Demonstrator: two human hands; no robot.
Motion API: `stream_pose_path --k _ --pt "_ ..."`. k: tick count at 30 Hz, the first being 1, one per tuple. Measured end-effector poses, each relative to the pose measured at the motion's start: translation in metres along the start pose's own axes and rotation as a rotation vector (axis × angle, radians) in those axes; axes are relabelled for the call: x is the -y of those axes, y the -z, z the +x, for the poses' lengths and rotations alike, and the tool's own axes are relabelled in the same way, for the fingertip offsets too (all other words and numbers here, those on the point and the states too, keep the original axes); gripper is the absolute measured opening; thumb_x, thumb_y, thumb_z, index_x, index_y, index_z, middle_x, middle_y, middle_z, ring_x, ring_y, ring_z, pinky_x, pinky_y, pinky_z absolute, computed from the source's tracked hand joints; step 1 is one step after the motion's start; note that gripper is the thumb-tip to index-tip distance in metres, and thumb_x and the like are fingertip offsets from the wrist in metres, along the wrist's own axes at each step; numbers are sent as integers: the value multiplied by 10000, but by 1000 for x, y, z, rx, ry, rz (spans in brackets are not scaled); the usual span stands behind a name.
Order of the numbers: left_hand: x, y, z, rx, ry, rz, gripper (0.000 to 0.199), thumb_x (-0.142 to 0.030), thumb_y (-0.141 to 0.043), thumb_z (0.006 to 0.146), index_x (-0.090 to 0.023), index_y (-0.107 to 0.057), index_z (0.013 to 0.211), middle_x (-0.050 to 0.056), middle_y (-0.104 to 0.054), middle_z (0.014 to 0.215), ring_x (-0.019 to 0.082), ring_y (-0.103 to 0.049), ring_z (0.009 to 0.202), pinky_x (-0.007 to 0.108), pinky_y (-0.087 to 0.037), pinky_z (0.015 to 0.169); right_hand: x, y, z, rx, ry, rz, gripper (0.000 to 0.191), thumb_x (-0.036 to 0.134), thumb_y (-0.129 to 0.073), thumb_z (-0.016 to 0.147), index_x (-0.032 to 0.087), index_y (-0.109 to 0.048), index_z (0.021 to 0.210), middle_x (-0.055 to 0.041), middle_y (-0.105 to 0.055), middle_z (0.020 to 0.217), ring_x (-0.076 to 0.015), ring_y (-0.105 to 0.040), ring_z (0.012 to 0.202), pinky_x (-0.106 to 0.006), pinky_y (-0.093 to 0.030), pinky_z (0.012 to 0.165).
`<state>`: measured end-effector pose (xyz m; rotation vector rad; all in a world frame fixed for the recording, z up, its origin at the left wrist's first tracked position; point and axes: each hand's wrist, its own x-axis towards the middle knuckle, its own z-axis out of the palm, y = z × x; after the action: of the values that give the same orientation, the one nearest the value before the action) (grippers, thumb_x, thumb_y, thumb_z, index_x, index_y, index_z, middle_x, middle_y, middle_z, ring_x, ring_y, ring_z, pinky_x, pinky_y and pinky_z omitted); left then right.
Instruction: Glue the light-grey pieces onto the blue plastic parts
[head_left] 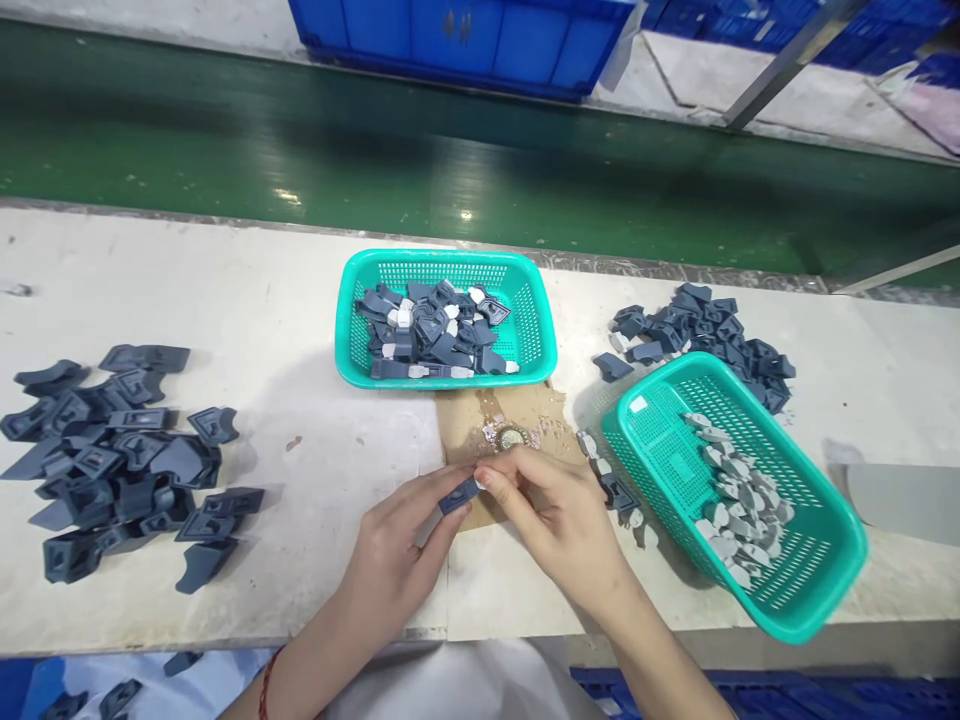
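Note:
My left hand (409,545) pinches a small dark grey-blue plastic part (458,496) above the front middle of the table. Against the right end of that part, my right hand (551,510) presses a small white piece (481,482) between thumb and forefinger. Just beyond the fingertips, a small round metal-rimmed item (511,438) sits on a brown sheet (480,411) among shiny bits. Behind it stands a green basket (446,382) of dark parts, several with white pieces at their ends. A second green basket (821,600), tilted at the right, holds many small whitish pieces.
Loose dark parts (135,460) are heaped on the left of the white table (315,280). Another dark heap (705,330) lies behind the right basket, with small pieces (619,493) beside its left wall. A blue crate (465,40) stands across the green floor (225,150).

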<state>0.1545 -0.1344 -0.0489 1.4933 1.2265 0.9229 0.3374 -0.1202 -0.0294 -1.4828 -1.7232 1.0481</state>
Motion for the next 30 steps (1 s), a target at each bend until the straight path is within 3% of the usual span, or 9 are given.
stream_pose_path --k 3,7,9,12,15,19,24,30 --pt "-1 0 1 -3 56 -32 247 -207 -656 929 -251 -785 1135 72 -798 1193 263 -757 1092 341 -591 961 -4 -2 0 -3 -64 112 270 333 -575 989 207 -613 754 25 -564 639 -131 -522 586 -249 -402 557" --pt "-8 5 8 122 175 -137 299 -329 -650 947 -233 -740 1215 88 -776 1224 256 -722 1126 315 -566 954 -5 -4 -4 -42 -167 258 281 405 -628 956 207 -619 756 25 -572 627 -130 -510 574 -246 -410 538" --pt "-13 10 12 238 249 -170 338 -389 -608 973 -223 -710 1249 74 -788 1066 228 -731 970 277 -572 810 -3 -4 -7 -25 -162 278 254 395 -624 960 208 -633 788 18 -604 656 -133 -533 592 -246 -430 555" --pt "-20 18 15 402 299 -94 308 -413 -512 1023 -219 -722 1138 10 -720 819 173 -642 713 240 -488 626 0 -2 -9 53 -141 256 221 370 -590 981 213 -624 829 18 -611 692 -138 -568 632 -241 -452 581" --pt "-23 24 12 465 280 -49 301 -417 -482 1036 -241 -701 1145 12 -737 961 193 -660 852 249 -496 751 4 5 -8 164 -112 135 191 352 -534 1018 224 -581 884 35 -573 685 -141 -566 631 -242 -435 572" --pt "-22 25 4 483 280 -45 335 -434 -453 1044 -276 -624 1285 36 -710 1207 238 -627 1152 267 -458 971 8 12 -5 244 126 -232 274 267 -391 1068 229 -499 819 11 -577 715 -166 -577 649 -282 -407 608" --pt "-22 19 8 495 250 -51 302 -416 -364 1071 -231 -603 1068 44 -699 1069 217 -636 981 282 -474 900 6 1 -9 137 328 -539 342 213 -286 1078 208 -527 836 -34 -620 708 -206 -622 650 -319 -396 598" --pt "-24 19 14 563 197 59 288 -399 -336 1077 -220 -539 979 33 -649 957 212 -618 921 325 -478 920 3 -2 -10 102 385 -602 392 213 -252 1089 195 -544 828 -35 -638 697 -199 -634 620 -317 -407 577"
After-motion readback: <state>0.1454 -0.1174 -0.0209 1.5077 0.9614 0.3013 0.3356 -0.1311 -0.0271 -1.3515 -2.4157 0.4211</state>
